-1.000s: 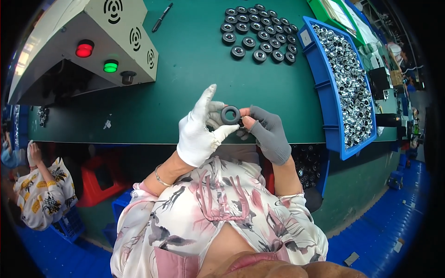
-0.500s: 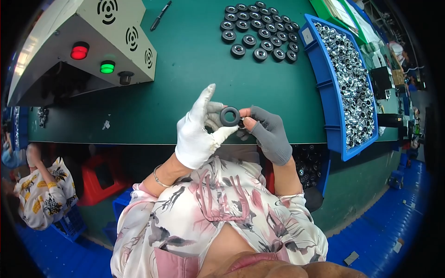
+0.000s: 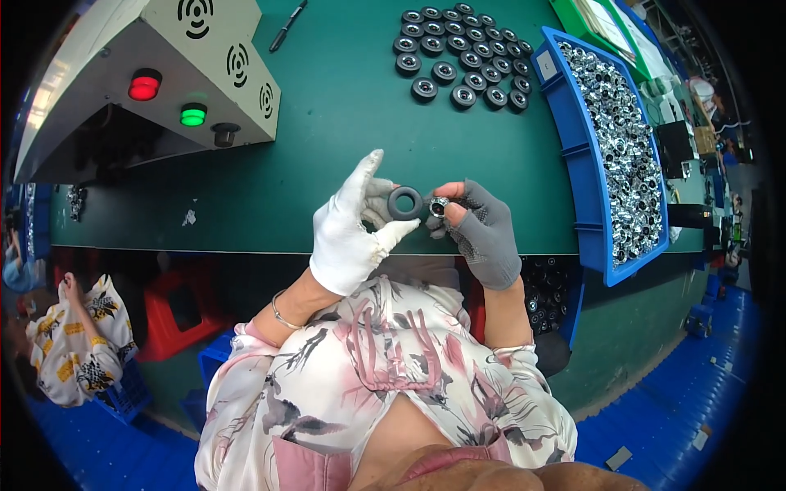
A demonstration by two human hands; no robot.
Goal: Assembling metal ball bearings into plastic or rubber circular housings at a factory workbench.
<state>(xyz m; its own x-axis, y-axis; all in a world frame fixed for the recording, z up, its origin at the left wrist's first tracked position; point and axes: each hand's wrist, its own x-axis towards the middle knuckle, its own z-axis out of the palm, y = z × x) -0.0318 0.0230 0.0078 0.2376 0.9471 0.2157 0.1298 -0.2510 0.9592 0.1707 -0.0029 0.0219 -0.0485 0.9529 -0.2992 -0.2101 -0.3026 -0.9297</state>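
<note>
My left hand (image 3: 350,227), in a white glove, pinches a black rubber ring (image 3: 391,205) between thumb and fingers, its open hole turned up toward me. Close beside it on the right, my right hand (image 3: 485,233) wears a grey glove that leaves the fingertips bare. Its thumb and forefinger hold a small shiny metal ring (image 3: 439,207) with a dark middle. A narrow gap separates the metal ring from the rubber one. Both hands are over the near edge of the green table (image 3: 344,114).
A blue bin (image 3: 575,151) full of shiny metal rings stands on the right. Several black wheels (image 3: 463,97) with metal centres lie in rows at the back. At the left is a metal machine (image 3: 205,57) with red and green buttons; a black pen (image 3: 288,26) lies beside it.
My right hand has moved slightly right, away from the rubber ring, and the metal ring in its fingers now shows clearly. My left hand has barely moved.
</note>
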